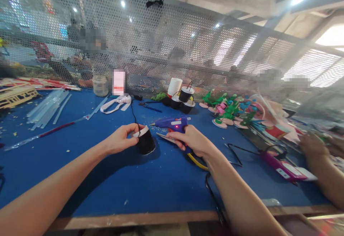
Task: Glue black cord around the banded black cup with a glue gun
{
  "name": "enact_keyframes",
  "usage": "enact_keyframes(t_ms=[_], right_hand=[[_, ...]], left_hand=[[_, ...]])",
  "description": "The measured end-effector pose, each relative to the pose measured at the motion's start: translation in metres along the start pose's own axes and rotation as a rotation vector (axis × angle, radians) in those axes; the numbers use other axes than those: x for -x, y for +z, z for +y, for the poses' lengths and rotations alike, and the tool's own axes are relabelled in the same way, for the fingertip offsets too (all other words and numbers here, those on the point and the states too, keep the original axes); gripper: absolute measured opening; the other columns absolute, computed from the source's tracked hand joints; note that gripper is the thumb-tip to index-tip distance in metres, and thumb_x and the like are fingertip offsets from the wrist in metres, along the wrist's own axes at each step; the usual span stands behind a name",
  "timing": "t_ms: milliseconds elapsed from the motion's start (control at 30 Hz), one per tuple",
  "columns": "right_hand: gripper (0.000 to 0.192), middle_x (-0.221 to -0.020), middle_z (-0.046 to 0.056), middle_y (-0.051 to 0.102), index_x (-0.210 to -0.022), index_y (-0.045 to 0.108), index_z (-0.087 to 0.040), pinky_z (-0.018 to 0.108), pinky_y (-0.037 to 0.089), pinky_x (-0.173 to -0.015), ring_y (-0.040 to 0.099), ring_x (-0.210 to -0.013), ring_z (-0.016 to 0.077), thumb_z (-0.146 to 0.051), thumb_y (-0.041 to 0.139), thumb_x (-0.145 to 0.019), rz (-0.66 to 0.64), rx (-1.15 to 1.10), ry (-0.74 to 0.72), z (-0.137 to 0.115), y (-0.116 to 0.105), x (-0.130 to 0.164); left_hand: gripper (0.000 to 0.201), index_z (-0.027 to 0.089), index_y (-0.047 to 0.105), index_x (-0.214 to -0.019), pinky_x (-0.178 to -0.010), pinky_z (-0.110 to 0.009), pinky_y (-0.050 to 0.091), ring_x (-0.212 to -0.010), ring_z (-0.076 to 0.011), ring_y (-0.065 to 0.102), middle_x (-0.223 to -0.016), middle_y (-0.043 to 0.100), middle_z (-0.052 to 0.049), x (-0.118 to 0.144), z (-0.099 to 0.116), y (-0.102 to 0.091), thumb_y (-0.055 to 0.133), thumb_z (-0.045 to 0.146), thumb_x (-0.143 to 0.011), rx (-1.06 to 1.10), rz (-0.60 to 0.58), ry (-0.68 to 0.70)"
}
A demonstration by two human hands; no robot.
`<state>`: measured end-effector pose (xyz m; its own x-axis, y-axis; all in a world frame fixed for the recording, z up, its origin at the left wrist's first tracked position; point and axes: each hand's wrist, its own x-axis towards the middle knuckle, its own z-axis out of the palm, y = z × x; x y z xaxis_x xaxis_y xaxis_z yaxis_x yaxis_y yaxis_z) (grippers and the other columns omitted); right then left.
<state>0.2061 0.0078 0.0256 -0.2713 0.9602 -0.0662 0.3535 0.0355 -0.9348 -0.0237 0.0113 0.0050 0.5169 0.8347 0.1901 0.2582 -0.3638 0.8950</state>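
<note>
My left hand [126, 138] pinches the white rim of a small black-covered cup [146, 142], which is tilted just above the blue table. A black cord rises from the cup beside my fingers. My right hand [188, 139] is closed around a blue glue gun [172, 122] with a red light lit on its side. Its nozzle points left, toward the cup, with a small space between them. Scissors [166, 138] with a yellow handle are also in my right hand, their blades sticking out below the gun. My palm hides part of both tools.
Behind stand several black cups [186, 94] and a stack of white cups [175, 86]. Clear glue sticks [48, 108] and a glass jar [100, 86] lie left. Green and pink figures [225, 108], a purple power strip [282, 166] and another person's arm [322, 164] occupy the right.
</note>
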Motion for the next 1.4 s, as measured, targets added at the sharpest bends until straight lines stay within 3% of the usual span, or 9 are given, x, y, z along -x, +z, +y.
enact_keyframes(t_ms=[167, 367, 533, 700, 800, 900, 1000, 1167, 1400], right_hand=[[0.013, -0.043, -0.003, 0.051, -0.055, 0.052, -0.014, 0.017, 0.036, -0.039, 0.045, -0.037, 0.0052, -0.017, 0.059, -0.065, 0.169, -0.081, 0.107, 0.005, -0.012, -0.026], [0.027, -0.052, 0.003, 0.056, -0.053, 0.052, -0.012, 0.018, 0.038, -0.041, 0.048, -0.042, 0.0059, -0.023, 0.053, -0.077, 0.214, 0.105, 0.179, 0.010, -0.015, -0.070], [0.022, -0.088, 0.005, 0.059, -0.092, 0.055, -0.012, 0.030, 0.047, -0.064, 0.057, -0.072, 0.0127, -0.030, 0.046, -0.082, 0.230, 0.331, 0.253, 0.021, -0.002, -0.092], [0.020, -0.085, 0.014, 0.060, -0.069, 0.060, -0.010, 0.032, 0.038, -0.076, 0.053, -0.092, 0.0247, -0.028, 0.052, -0.077, 0.349, 0.503, 0.103, 0.003, 0.010, -0.078], [0.036, -0.073, 0.007, 0.062, -0.064, 0.061, -0.015, 0.027, 0.038, -0.070, 0.056, -0.080, 0.0190, -0.042, 0.043, -0.079, 0.286, 0.520, -0.064, -0.018, 0.025, -0.061], [0.045, -0.056, 0.002, 0.058, -0.054, 0.059, -0.016, 0.023, 0.037, -0.059, 0.055, -0.060, 0.0132, -0.046, 0.037, -0.080, 0.058, 0.460, -0.279, -0.032, 0.045, -0.049], [0.036, -0.057, 0.001, 0.059, -0.049, 0.055, -0.015, 0.022, 0.036, -0.056, 0.054, -0.060, 0.0121, -0.037, 0.046, -0.076, -0.055, 0.347, -0.314, -0.033, 0.059, -0.045], [0.015, -0.093, 0.006, 0.061, -0.058, 0.057, -0.015, 0.023, 0.038, -0.074, 0.054, -0.088, 0.0151, -0.024, 0.052, -0.069, -0.015, 0.017, -0.234, -0.027, 0.056, -0.036], [0.015, -0.103, 0.008, 0.057, -0.059, 0.052, -0.015, 0.029, 0.035, -0.084, 0.051, -0.096, 0.0160, -0.027, 0.060, -0.062, 0.087, -0.308, -0.163, -0.008, 0.039, -0.017]], left_hand=[[0.013, 0.018, 0.035, -0.060, -0.084, -0.030, 0.037, -0.104, -0.0219, 0.048, -0.113, 0.054, -0.009, 0.001, 0.004, 0.001, 0.047, 0.019, -0.063, -0.038, 0.009, -0.022], [0.009, 0.018, 0.036, -0.061, -0.085, -0.031, 0.036, -0.108, -0.0217, 0.045, -0.112, 0.053, -0.009, 0.003, 0.008, 0.002, 0.045, 0.016, -0.063, -0.097, 0.010, 0.004], [0.008, 0.018, 0.037, -0.062, -0.084, -0.033, 0.037, -0.109, -0.0226, 0.045, -0.113, 0.052, -0.011, 0.004, 0.010, 0.002, 0.044, 0.014, -0.064, -0.156, -0.003, 0.037], [0.007, 0.017, 0.038, -0.063, -0.084, -0.034, 0.037, -0.106, -0.0222, 0.046, -0.112, 0.051, -0.010, 0.005, 0.012, 0.005, 0.043, 0.013, -0.064, -0.186, -0.007, 0.048], [0.007, 0.017, 0.039, -0.065, -0.083, -0.032, 0.037, -0.102, -0.0212, 0.047, -0.106, 0.053, -0.009, 0.006, 0.012, 0.007, 0.044, 0.012, -0.064, -0.207, 0.003, 0.108], [0.005, 0.017, 0.040, -0.066, -0.074, -0.028, 0.039, -0.084, -0.0175, 0.050, -0.088, 0.054, -0.006, 0.006, 0.011, 0.007, 0.044, 0.014, -0.065, -0.271, 0.004, 0.161], [0.006, 0.017, 0.039, -0.063, -0.064, -0.024, 0.039, -0.068, -0.0134, 0.046, -0.073, 0.049, -0.001, 0.005, 0.010, 0.007, 0.043, 0.016, -0.067, -0.323, 0.009, 0.166], [0.003, 0.016, 0.041, -0.066, -0.070, -0.025, 0.040, -0.075, -0.0145, 0.049, -0.084, 0.053, -0.004, 0.005, 0.010, 0.006, 0.044, 0.016, -0.066, -0.278, 0.012, 0.118], [0.004, 0.015, 0.044, -0.068, -0.084, -0.031, 0.037, -0.100, -0.0224, 0.048, -0.097, 0.058, -0.008, 0.003, 0.007, 0.003, 0.045, 0.019, -0.068, -0.129, 0.001, 0.061]])
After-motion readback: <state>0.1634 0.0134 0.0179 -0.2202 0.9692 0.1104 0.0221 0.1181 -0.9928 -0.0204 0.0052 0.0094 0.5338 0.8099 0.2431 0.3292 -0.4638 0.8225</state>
